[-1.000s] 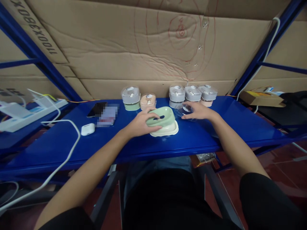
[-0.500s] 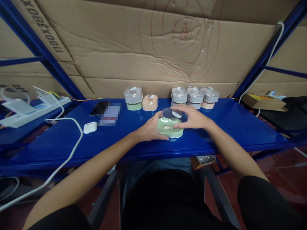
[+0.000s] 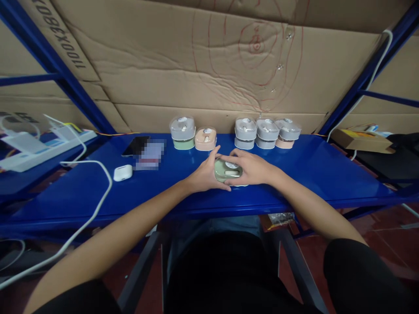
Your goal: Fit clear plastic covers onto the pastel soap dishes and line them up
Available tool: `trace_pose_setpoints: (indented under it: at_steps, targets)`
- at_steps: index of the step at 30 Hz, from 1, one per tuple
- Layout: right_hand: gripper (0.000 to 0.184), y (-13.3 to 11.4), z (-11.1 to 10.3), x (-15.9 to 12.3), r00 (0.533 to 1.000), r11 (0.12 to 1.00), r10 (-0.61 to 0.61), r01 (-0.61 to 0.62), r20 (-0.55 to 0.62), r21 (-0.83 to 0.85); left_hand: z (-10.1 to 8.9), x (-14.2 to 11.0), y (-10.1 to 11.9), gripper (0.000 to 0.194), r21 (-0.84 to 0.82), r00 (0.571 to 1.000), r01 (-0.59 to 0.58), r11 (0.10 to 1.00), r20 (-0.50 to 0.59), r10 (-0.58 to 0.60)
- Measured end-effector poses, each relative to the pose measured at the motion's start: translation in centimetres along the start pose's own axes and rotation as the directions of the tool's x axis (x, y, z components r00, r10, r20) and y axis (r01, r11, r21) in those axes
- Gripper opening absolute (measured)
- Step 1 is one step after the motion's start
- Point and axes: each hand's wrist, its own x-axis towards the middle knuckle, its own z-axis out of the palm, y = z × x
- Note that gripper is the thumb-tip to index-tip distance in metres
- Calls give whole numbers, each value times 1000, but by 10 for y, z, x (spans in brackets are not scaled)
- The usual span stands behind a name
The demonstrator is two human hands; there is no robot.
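The green box (image 3: pixel 220 174) sat in the middle of the picture on the blue bench (image 3: pixel 157 192). The left hand (image 3: pixel 206 175) had its grip around the left side. The right hand (image 3: pixel 253 169) had its grip around the clear lid (image 3: pixel 231 165). Half a second before, the lid was higher; now it was down over the green. The bench's front edge was near, just below. Blue top showed at both sides, and other boxes (image 3: pixel 245 135) stood along the back.

Ten small plastic boxes (image 3: pixel 232 173) are visible: six grey, two green and two peach. Eight of them form four stacks (image 3: pixel 245 132) of two; the other two are single. There is one white earbud case (image 3: pixel 123 173), one power strip (image 3: pixel 46 154) and one cardboard carton (image 3: pixel 362 142).
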Motion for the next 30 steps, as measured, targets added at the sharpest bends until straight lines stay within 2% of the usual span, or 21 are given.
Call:
trace_pose_setpoints:
  at_steps: [5,8,10,12,14,16,18,20,22,24,27,30]
  targets:
    - [92,-3,1,4,999,999,-3,5,34,-35,-2,0,1,161,7,999,13,1000,33,-13]
    - [95,0,10,2,999,999,46,-45,24,-16,-16,0,3,150,60,997,-32,998,71,28]
    - [98,3,12,-3,997,997,74,-74,-36,8,-32,2,4,126,114,994,-103,988,49,98]
    - [100,6,10,-10,993,996,83,-80,-88,30,-47,8,3,91,216,985,-155,964,-38,167]
    - [104,9,1,-18,995,996,87,-86,-52,27,-56,17,-2,69,367,975,-141,919,-108,193]
    - [110,11,-9,-25,990,992,128,-127,54,-17,-58,28,-9,68,514,983,-81,854,-101,154]
    - [113,10,-16,-28,970,975,211,-200,123,-96,-54,38,-16,79,606,995,-39,794,-52,89]
    - [115,7,-18,-27,944,940,310,-287,114,-184,-48,42,-19,85,642,998,-22,766,-29,53]
    - [119,3,-16,-21,915,892,397,-369,63,-259,-44,37,-16,79,648,998,-12,761,-40,50]
    - [120,0,-12,-13,893,853,449,-419,28,-311,-42,25,-5,65,650,996,17,760,-79,45]
    - [117,0,-9,1,902,851,428,-385,50,-357,-42,0,17,48,655,977,124,745,-213,25]
    - [108,2,-5,17,921,857,385,-335,55,-392,-38,-24,36,57,662,940,240,710,-341,0]
